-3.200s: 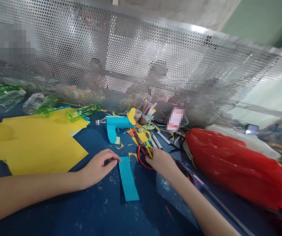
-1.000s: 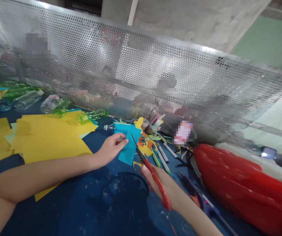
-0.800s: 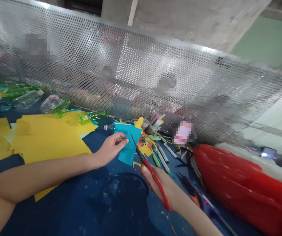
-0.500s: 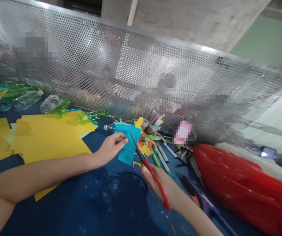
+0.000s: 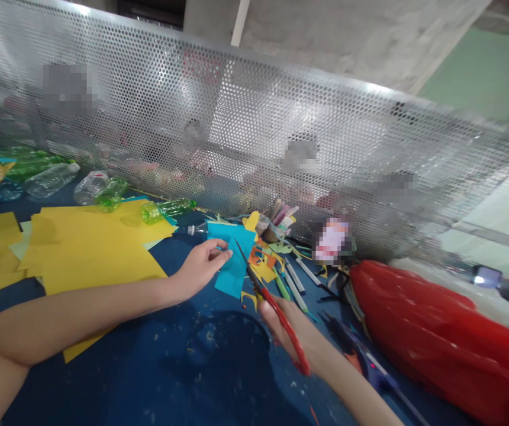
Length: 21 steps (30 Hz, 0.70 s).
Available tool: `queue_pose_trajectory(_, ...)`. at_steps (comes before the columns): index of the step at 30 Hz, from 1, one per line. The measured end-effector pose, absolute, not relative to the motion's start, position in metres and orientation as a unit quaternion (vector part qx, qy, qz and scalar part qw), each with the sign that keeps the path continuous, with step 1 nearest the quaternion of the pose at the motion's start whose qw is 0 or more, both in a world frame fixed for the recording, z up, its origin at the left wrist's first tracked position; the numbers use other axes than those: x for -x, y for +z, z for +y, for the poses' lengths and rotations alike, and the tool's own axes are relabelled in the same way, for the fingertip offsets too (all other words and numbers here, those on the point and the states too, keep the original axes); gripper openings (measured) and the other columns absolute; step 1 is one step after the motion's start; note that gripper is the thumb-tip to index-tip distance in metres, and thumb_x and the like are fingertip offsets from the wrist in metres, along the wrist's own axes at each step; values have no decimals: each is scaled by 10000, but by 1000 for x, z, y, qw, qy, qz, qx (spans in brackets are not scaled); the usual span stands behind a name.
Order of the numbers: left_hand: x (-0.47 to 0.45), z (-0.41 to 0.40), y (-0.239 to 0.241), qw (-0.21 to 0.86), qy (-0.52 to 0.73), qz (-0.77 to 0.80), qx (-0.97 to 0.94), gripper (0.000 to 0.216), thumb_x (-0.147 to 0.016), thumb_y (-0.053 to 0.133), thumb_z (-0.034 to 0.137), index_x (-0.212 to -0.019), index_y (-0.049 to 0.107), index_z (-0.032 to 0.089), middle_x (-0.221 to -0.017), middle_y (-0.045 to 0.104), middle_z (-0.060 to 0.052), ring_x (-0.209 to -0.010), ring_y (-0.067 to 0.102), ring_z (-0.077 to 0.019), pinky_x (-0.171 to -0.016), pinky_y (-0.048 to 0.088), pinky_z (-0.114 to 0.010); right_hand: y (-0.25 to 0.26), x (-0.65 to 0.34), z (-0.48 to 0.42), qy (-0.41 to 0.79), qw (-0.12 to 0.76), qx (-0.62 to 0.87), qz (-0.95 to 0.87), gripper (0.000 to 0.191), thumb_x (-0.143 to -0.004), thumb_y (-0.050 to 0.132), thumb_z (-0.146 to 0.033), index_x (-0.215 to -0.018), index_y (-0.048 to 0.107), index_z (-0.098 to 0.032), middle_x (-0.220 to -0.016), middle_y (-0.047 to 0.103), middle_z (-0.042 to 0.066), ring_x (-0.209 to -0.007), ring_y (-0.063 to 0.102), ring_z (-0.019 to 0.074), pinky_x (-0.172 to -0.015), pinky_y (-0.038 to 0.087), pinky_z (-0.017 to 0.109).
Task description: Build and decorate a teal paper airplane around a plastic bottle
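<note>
My left hand [image 5: 201, 266] pinches a teal piece of paper [image 5: 233, 271] by its left edge and holds it lifted over the dark blue table [image 5: 183, 367]. Red-handled scissors [image 5: 276, 313] are gripped in my right hand [image 5: 292, 331]; their blades point up and left, with the tips at the paper's right edge. Both forearms reach in from the lower edge of the view.
Yellow paper sheets [image 5: 86, 248] cover the table's left. Green and clear plastic bottles [image 5: 166, 208] lie along a perforated metal screen [image 5: 254, 136]. Paper scraps and pens [image 5: 290, 272] pile behind the hands. A red plastic bag [image 5: 441, 331] fills the right; a dark tool [image 5: 365, 361] lies beside it.
Earlier the teal strip lay flat and my right hand reached the scissors. Now the paper is lifted and the scissors are in my right hand at its edge. Over the last second almost nothing moved.
</note>
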<state>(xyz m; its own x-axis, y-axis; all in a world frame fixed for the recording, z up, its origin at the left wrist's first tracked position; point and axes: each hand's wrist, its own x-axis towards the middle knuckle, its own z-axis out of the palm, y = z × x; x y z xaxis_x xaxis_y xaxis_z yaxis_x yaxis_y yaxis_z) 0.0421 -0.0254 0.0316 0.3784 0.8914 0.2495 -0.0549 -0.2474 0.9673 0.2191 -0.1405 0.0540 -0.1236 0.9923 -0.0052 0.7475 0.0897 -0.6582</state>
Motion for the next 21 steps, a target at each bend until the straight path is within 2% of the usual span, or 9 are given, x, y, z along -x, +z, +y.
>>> queue_pose_trajectory(9,-41,-25,31,528,452,328,-640,276,-820,569,416,-953,582,174,-652,525,24,-581,423,-118,-513,325,-233,52,-217,-142,257,253,610,-706,544,-885,244,-682,-623,367,-221,-516,394,-35,-462,392,121,-430,322,253)
queue_pose_trajectory(21,-43,-26,29,535,453,335,-629,263,-811,579,411,-932,592,178,-650,524,30,-568,420,-112,-512,314,-235,54,-217,-139,232,230,614,-718,527,-881,246,-671,-647,354,-212,-604,357,-28,-552,327,126,-479,297,264)
